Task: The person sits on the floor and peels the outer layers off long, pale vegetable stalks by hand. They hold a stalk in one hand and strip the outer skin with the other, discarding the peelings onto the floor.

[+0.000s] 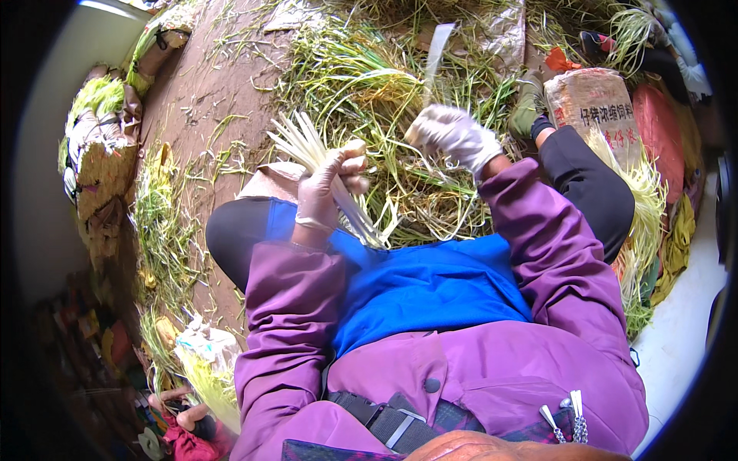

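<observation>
My left hand point(331, 178), in a thin pale glove, grips a bundle of white stalks point(302, 138). The stalks' upper ends fan out to the upper left, and their lower ends hang over the blue apron point(432, 282). To the right, my right hand point(452, 135) wears a whitish glove and is curled and blurred by motion. A flat, pale, blade-like strip point(439, 52) stands up from its fist; its exact kind is unclear. Below and beyond both hands lies a heap of loose green and yellowed leaves point(357, 75).
Tied bundles of pale greens point(98, 109) line the left wall. A printed sack point(594, 109) stands by my right foot, with long yellow-white greens point(643, 190) beside my knee. Scraps litter the brown floor point(202, 104). Another person's leg point(646, 57) shows at the upper right.
</observation>
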Available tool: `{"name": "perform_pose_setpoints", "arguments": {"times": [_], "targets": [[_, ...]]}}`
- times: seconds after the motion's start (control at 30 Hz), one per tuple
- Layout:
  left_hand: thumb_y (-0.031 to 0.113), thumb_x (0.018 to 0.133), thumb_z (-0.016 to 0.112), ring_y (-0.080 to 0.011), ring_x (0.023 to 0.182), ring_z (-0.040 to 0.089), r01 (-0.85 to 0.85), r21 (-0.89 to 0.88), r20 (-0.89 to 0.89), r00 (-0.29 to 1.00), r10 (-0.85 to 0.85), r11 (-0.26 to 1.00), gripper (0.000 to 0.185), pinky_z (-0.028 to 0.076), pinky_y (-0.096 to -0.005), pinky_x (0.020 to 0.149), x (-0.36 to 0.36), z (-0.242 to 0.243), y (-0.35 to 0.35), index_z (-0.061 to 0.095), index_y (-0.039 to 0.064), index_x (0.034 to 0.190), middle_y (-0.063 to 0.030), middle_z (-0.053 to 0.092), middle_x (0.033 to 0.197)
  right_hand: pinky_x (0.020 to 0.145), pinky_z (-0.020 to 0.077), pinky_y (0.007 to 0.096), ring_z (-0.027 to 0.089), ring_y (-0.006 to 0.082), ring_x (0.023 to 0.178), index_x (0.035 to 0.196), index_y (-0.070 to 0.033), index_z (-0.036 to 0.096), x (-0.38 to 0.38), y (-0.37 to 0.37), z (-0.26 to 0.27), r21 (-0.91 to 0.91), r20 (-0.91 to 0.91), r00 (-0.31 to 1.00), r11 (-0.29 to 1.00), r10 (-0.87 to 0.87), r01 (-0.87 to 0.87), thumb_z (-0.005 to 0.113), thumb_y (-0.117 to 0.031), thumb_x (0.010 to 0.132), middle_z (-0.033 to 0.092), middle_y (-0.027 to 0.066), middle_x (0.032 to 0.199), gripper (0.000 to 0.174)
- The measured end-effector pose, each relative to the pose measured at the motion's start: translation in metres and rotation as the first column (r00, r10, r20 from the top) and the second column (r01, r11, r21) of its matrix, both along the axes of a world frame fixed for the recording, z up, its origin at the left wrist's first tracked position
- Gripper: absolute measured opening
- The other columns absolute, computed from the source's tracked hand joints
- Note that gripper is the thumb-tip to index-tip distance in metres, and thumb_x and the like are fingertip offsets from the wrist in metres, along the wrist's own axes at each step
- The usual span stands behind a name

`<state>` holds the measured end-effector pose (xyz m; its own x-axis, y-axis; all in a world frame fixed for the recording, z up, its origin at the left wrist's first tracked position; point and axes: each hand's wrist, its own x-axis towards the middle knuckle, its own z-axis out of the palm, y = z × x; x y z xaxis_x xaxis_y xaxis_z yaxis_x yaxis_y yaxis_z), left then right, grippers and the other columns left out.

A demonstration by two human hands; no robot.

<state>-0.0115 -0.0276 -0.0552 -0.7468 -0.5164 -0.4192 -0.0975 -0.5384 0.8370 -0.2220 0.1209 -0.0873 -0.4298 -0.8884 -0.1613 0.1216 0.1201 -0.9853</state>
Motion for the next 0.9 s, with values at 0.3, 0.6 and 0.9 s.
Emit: {"name": "perform_pose_setpoints", "arguments": {"times": [0.3, 0.6, 0.9], "targets": [[0.033, 0.091, 0.059, -0.0216, 0.089, 0.065, 0.025, 0.081, -0.011, 1.0, -0.025, 0.996, 0.046, 0.051, -0.0305, 0.078, -0.011, -0.007, 0.002, 0.058, -0.002, 0.12, -0.0139, 0.066, 0.097, 0.066, 0.0476, 0.0445, 0.061, 0.0374, 0.074, 0.086, -0.009, 0.062, 0.076, -0.018, 0.027, 0.421, -0.456, 0.626, 0.773, 0.633, -0.475, 0.054, -0.032, 0.085, 0.064, 0.0164, 0.077, 0.024], [0.019, 0.088, 0.061, -0.0052, 0.064, 0.051, 0.039, 0.25, -0.108, 0.994, -0.012, 0.967, 0.046, 0.048, -0.0226, 0.06, -0.009, 0.022, 0.003, 0.052, -0.002, 0.128, 0.0, 0.061, 0.092, 0.072, 0.048, 0.0271, 0.06, 0.0108, 0.083, 0.101, -0.004, 0.065, 0.008, -0.027, -0.018, 0.255, 0.341, 0.845, 0.824, 0.412, -0.505, 0.069, -0.028, 0.083, 0.067, 0.0026, 0.09, 0.031], [0.025, 0.091, 0.058, -0.0076, 0.053, 0.052, 0.2, 0.403, -0.149, 0.977, -0.152, 0.893, 0.038, 0.048, -0.0251, 0.055, -0.011, 0.027, 0.007, 0.057, -0.001, 0.119, 0.0011, 0.056, 0.071, 0.087, 0.0505, 0.0316, 0.062, 0.0176, 0.098, 0.133, -0.004, 0.046, -0.002, -0.056, -0.011, -0.192, 0.665, 0.656, 0.931, 0.357, -0.311, 0.066, -0.024, 0.086, 0.057, 0.0109, 0.122, 0.054]]}}
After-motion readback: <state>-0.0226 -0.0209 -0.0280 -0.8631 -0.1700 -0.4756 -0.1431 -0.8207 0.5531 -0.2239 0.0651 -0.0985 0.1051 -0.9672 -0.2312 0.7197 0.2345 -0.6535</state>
